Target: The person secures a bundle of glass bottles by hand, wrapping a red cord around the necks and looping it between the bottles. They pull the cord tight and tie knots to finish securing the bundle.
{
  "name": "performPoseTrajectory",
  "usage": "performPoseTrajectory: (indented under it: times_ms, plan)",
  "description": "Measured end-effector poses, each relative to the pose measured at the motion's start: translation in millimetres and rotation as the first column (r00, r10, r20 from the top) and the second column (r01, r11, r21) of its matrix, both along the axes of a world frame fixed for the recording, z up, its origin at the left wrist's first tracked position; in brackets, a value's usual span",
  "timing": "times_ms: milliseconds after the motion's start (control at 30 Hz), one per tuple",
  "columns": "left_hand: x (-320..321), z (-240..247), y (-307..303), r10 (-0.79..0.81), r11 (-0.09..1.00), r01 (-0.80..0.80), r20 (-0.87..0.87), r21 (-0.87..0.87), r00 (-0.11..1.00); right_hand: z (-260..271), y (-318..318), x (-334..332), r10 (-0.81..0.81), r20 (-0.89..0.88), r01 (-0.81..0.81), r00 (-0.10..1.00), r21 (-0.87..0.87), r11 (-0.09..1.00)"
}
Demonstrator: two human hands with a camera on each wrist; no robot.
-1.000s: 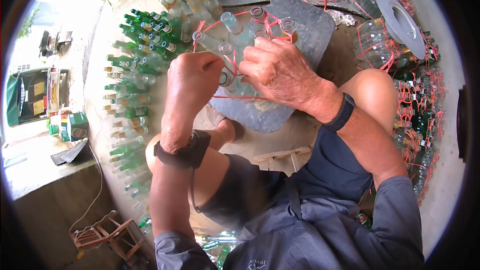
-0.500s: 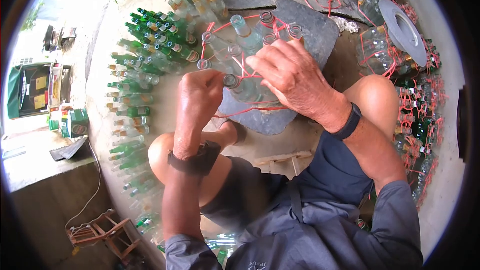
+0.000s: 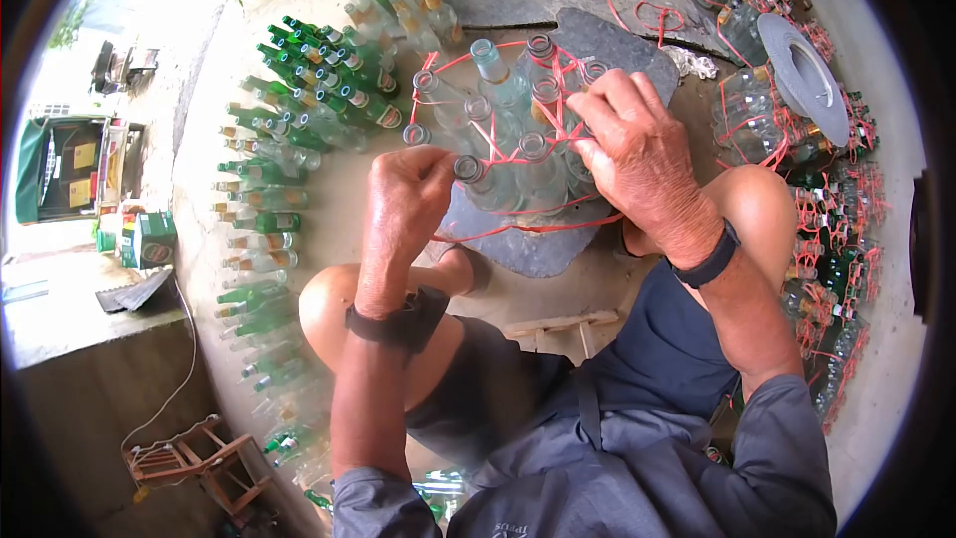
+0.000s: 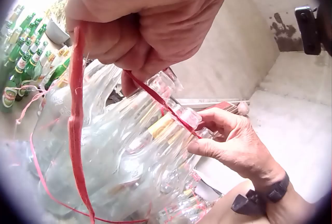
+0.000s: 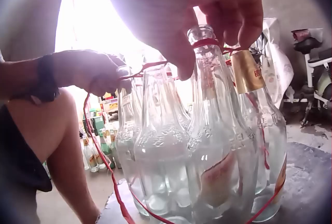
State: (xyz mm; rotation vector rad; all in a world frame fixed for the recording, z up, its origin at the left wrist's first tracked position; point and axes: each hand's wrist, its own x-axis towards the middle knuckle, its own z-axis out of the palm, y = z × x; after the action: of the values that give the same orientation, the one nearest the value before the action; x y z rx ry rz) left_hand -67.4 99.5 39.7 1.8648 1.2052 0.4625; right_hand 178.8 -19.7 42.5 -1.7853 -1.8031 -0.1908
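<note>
A cluster of clear glass bottles (image 3: 543, 179) stands upright on a dark stone slab (image 3: 528, 251), bound by red plastic twine (image 3: 538, 228) around the bodies and between the necks. My left hand (image 3: 403, 199) grips the twine beside the near left bottle neck; in the left wrist view, one length of twine (image 4: 77, 125) hangs from the fist and another runs taut toward the other hand. At the right side of the cluster, my right hand (image 3: 647, 144) pinches the twine by the necks. In the right wrist view its fingers partly hide a gold-foiled bottle (image 5: 248, 73).
Rows of green bottles (image 3: 329, 70) and clear bottles stand on the floor at left. Twine-tied bundles (image 3: 747, 120) line the right wall, with a grey hat (image 3: 802, 75) on top. Loose twine (image 3: 659, 18) lies beyond the slab. A small wooden stool (image 3: 199, 458) sits lower left.
My right hand has moved rightward from the middle of the cluster to its right side, uncovering more bottle necks. My left hand keeps its grip on the twine at the left.
</note>
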Motion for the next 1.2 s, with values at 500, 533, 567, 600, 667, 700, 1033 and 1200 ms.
performPoseTrajectory:
  times_ms: [500, 533, 567, 600, 667, 700, 1033, 1200]
  plan:
    - [21, -1, -54, 0.115, 0.993, -0.112, 0.15, -0.028, 0.982, -4, 20, 39, 0.121, -0.149, -0.131, 0.981, -0.064, 0.989]
    - [23, -10, -61, 0.131, 0.991, -0.134, 0.222, 0.001, 0.966, -4, 24, 43, 0.147, -0.112, -0.152, 0.983, -0.036, 0.988]
    - [26, -16, -67, 0.144, 0.987, -0.159, 0.292, 0.029, 0.946, -4, 28, 46, 0.173, -0.075, -0.174, 0.982, -0.008, 0.985]
    - [32, -14, -74, 0.168, 0.981, -0.188, 0.263, 0.051, 0.95, -4, 32, 49, 0.17, -0.051, -0.171, 0.984, -0.016, 0.985]
    - [46, -14, -90, 0.187, 0.973, -0.218, 0.308, 0.069, 0.933, -8, 41, 57, 0.163, -0.038, -0.164, 0.986, -0.009, 0.986]
    - [53, -15, -96, 0.186, 0.97, -0.225, 0.324, 0.088, 0.928, -10, 44, 60, 0.153, -0.026, -0.153, 0.988, 0.001, 0.988]
    - [75, -28, -120, 0.169, 0.962, -0.236, 0.38, 0.137, 0.909, -23, 48, 63, 0.083, 0.001, -0.083, 0.997, 0.082, 0.993]
    - [70, -34, -123, 0.164, 0.943, -0.258, 0.38, 0.212, 0.911, -26, 50, 62, 0.097, -0.018, -0.096, 0.995, 0.08, 0.992]
